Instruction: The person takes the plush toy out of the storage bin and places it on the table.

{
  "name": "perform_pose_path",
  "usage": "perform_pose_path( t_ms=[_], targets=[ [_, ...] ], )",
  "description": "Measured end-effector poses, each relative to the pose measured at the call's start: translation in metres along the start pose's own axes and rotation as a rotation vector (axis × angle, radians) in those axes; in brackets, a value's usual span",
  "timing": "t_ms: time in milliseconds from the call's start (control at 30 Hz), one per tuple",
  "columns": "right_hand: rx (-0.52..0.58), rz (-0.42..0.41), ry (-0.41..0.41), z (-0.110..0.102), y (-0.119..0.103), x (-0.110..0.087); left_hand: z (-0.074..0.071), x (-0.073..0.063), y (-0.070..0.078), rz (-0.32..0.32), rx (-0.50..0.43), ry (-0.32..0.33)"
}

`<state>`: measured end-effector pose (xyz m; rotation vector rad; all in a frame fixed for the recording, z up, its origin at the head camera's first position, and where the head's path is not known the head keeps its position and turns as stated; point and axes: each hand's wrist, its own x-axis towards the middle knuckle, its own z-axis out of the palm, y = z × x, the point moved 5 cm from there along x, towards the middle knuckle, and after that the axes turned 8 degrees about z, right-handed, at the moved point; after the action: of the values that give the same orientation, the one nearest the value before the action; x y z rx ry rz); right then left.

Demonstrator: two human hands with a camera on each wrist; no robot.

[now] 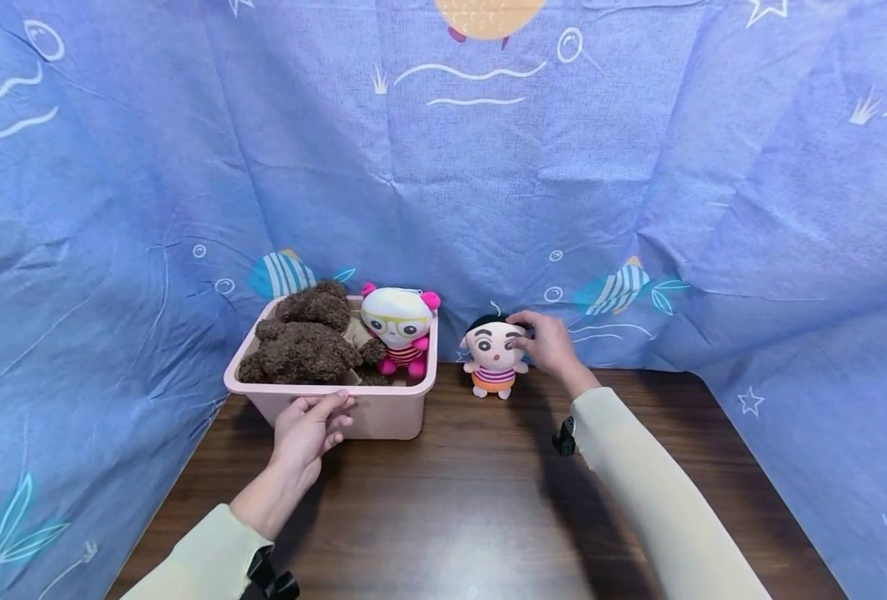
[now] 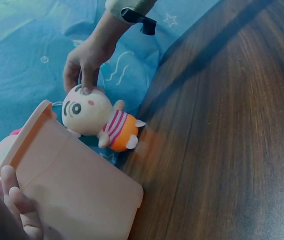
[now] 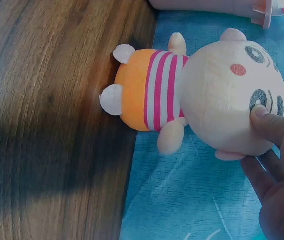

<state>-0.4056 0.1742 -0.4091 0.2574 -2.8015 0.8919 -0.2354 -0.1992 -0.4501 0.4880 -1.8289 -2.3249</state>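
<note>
A plush doll [image 1: 494,354] with black hair, a striped top and orange shorts is upright at the back of the table, right of a pink plastic bin [image 1: 383,415]. My right hand [image 1: 552,346] grips its head from the side; the right wrist view shows the thumb [image 3: 269,122] pressed near one eye. My left hand [image 1: 308,429] holds the near rim of the bin, its fingers [image 2: 24,212] against the outer wall. In the bin lie a curly brown plush [image 1: 301,350] and a white-and-pink plush panda [image 1: 397,321] with yellow glasses.
The dark wooden table [image 1: 458,517] reaches back to a blue cloth curtain [image 1: 458,183] printed with fish, which hangs behind and on both sides. A black strap mount [image 1: 563,437] sits at the right wrist, another [image 1: 267,575] at the left.
</note>
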Motion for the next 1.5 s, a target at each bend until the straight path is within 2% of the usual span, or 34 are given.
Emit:
perform_pose_path(
  t_ms=[467,733,933,1200,1500],
  targets=[
    [0.061,0.05,-0.03,0.005,0.009,0.007,-0.001,0.001,-0.002,0.01,0.007,-0.006],
    [0.061,-0.008,-0.017,-0.001,0.012,0.007,-0.001,0.001,-0.003,0.01,0.006,-0.01],
    [0.065,-0.021,-0.024,-0.01,0.011,0.007,-0.001,0.001,-0.003,0.012,0.001,-0.012],
    [0.096,-0.094,-0.013,-0.029,-0.005,0.003,-0.002,0.002,-0.003,0.004,-0.007,-0.005],
    [0.271,-0.109,-0.133,-0.03,-0.044,0.002,-0.001,0.001,-0.002,0.0,-0.003,-0.013]
  ],
)
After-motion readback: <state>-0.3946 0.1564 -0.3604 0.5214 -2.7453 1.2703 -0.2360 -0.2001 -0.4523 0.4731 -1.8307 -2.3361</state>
